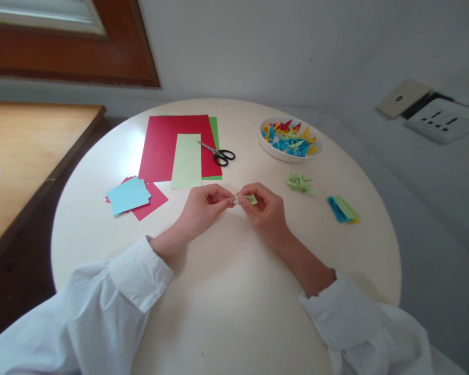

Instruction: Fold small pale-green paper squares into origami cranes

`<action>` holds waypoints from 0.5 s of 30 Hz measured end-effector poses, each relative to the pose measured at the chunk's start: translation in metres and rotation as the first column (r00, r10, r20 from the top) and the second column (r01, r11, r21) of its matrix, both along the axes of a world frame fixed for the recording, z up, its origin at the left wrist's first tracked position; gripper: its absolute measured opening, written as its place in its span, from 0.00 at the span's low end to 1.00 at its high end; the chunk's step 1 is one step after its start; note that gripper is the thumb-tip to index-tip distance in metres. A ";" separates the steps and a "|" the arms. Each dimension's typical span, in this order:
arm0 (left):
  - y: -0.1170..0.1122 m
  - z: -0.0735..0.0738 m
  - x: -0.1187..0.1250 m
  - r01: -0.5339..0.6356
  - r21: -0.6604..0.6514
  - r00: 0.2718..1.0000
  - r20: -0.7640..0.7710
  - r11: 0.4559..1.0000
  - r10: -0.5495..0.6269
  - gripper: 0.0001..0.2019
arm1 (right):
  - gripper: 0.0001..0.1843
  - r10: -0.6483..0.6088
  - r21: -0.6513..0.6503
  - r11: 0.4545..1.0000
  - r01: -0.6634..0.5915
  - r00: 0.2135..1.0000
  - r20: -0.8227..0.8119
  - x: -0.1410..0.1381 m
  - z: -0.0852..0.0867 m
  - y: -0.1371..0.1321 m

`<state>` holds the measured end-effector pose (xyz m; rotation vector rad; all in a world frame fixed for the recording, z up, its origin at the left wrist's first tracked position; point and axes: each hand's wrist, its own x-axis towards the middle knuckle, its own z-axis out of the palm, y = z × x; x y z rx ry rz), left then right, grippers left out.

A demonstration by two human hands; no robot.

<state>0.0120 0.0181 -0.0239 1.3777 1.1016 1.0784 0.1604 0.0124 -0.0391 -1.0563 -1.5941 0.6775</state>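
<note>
Both of my hands meet above the middle of a round cream table [226,291]. A small folded piece of light green paper [251,199] is pinched between them. My left hand [201,208] grips its left end with closed fingertips. My right hand [263,208] holds the right part, fingers curled round it. Just right of my hands lies a little heap of folded green paper pieces [299,182].
A white bowl [290,154] of coloured folded pieces stands at the back right. Black scissors [220,154] lie beside red, green and pale green sheets [172,148]. Blue and red squares [130,196] lie at the left, a small stack of paper strips [344,209] at the right.
</note>
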 end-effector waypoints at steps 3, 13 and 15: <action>0.001 0.000 0.001 0.020 -0.080 0.991 0.130 0.997 -0.009 0.08 | 0.04 -0.025 -0.003 1.000 0.025 1.000 -0.003 0.000 0.000 0.000; 0.002 0.001 0.002 0.057 -0.221 0.946 0.324 0.974 0.018 0.15 | 0.02 -0.029 0.024 0.999 0.029 1.000 -0.007 0.001 -0.003 0.000; 0.002 0.001 0.002 0.049 -0.226 0.947 0.320 0.973 0.027 0.15 | 0.02 -0.019 0.033 0.999 0.019 1.000 -0.009 0.001 -0.003 0.000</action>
